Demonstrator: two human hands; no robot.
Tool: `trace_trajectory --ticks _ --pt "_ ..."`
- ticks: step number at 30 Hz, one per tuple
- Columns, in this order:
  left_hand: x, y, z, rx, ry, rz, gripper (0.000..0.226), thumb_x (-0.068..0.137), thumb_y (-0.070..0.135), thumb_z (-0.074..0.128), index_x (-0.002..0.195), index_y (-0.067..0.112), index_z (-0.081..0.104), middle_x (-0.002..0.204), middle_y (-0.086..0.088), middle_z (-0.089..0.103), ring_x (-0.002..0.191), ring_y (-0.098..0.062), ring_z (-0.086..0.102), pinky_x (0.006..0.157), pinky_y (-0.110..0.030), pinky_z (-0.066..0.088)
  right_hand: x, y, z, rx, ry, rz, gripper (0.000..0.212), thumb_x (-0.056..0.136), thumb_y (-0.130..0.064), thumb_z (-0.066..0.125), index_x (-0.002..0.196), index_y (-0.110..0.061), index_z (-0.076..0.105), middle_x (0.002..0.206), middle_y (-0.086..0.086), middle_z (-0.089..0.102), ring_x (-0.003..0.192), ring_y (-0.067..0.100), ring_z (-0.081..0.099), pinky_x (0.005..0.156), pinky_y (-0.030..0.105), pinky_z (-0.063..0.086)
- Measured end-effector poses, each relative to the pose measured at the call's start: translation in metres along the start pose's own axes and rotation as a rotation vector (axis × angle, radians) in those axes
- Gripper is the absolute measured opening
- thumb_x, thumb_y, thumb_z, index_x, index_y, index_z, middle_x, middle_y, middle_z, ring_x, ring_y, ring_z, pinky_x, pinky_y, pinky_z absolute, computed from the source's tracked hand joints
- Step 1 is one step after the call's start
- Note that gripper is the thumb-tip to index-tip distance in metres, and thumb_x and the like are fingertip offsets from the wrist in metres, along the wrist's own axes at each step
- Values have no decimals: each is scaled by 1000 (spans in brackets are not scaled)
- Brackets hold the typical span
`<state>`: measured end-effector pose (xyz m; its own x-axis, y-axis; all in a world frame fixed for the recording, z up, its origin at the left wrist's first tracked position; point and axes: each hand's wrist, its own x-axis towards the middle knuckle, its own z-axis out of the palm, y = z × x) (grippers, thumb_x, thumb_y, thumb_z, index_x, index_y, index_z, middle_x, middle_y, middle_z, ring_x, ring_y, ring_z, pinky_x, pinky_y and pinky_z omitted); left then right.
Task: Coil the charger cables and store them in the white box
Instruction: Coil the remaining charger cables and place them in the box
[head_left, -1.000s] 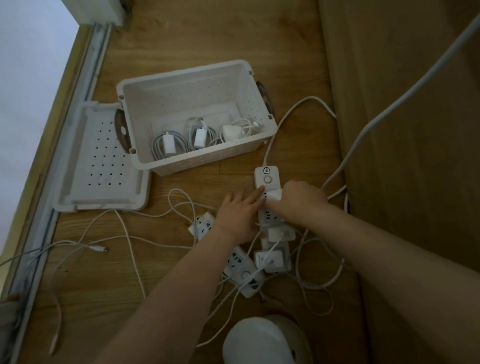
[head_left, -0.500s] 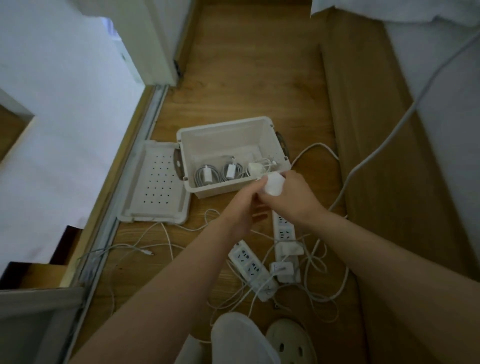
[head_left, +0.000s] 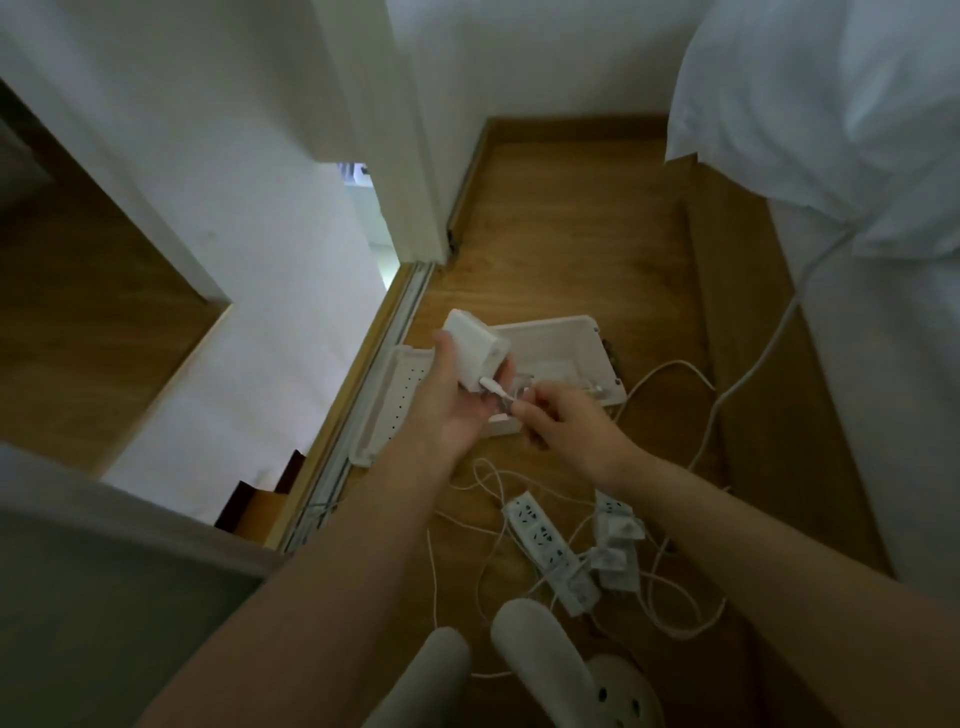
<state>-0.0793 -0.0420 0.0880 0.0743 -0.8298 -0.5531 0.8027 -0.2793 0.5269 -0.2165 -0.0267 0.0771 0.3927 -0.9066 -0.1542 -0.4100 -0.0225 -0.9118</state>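
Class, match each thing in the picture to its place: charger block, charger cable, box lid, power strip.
Things: 1 charger block; 2 charger cable; 3 box lid; 4 power strip.
Places: A on the floor near the slipper; B pinched by the right hand; C flat beside the white box; D gripped in the left hand.
Pairs: 1-D, 2-B, 3-C, 4-A.

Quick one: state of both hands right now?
Left hand: closed, gripping the white charger brick.
Right hand: closed, pinching the cable just where it leaves the brick.
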Motion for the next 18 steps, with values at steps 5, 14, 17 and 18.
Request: trace_trajectory --ticks 5,14,17,18 --pt "-32 23 -1 86 24 -50 62 89 60 42 127 12 37 96 -12 51 47 -9 53 31 -16 40 -24 -19 -4 -172 -200 -17 37 99 -30 42 65 -19 52 58 -6 49 51 5 42 52 14 36" --pt "-113 58 -24 391 -153 -109 39 85 37 46 112 9 49 73 -8 49 39 -7 34 34 -12 23 -61 -39 -5 -484 -274 -73 29 98 -32 43 74 -19 51 67 -9 48 60 4 45 56 14 33" --pt "-132 58 -31 643 -229 -117 50 80 38 54 120 8 48 87 -14 49 37 -5 32 33 -12 22 -75 -42 5 -641 -279 -152 21 101 -27 37 88 -17 50 80 -10 43 80 11 46 71 20 35" --pt "-136 58 -33 730 -244 -123 51 81 38 56 120 8 48 89 -15 47 36 -4 32 32 -12 22 -77 -42 8 -684 -287 -156 21 101 -27 36 98 -14 52 88 -7 44 89 14 47 77 24 37"
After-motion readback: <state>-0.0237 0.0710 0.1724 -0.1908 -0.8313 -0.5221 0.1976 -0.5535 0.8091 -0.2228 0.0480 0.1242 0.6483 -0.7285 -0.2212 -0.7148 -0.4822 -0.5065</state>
